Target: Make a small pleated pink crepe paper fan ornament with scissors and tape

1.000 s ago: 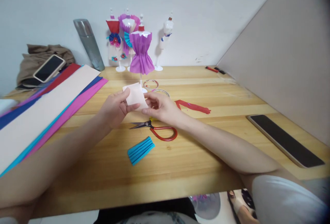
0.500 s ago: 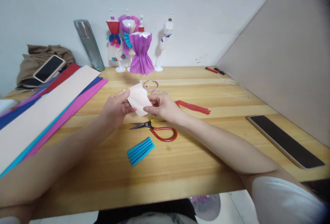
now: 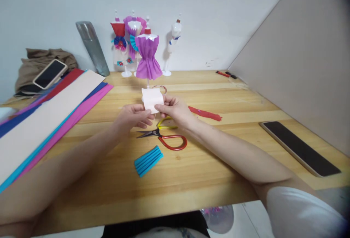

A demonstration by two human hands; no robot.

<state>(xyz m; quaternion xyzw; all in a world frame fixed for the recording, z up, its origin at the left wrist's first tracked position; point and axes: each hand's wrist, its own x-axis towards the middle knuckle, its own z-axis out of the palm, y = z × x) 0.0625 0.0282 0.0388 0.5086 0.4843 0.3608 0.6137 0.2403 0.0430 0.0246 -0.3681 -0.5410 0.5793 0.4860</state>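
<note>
A small pale pink piece of crepe paper (image 3: 152, 98) is held up above the table. My right hand (image 3: 177, 111) pinches its right side, thumb in front and fingers behind. My left hand (image 3: 133, 115) is at the lower left corner, its thumb over the paper's edge and the other fingers loosely curled below. Under the hands lie scissors (image 3: 172, 142) with one red and one yellow handle, blades apart and pointing left. A pleated blue paper piece (image 3: 148, 161) rests nearer to me. Directly behind the paper stands a mini dress form in a purple paper dress (image 3: 148, 57).
Long coloured paper sheets (image 3: 60, 114) cover the left side, with a phone (image 3: 50, 73) and brown cloth (image 3: 49, 57) behind. A bottle (image 3: 93, 48) and more dress forms (image 3: 120, 44) stand by the wall. A red strip (image 3: 205, 113) and a larger phone (image 3: 299, 148) lie right.
The pink paper has turned more upright and shifted slightly right. My left hand has slid down from its left side to the lower corner, and the scissors' yellow handle shows more.
</note>
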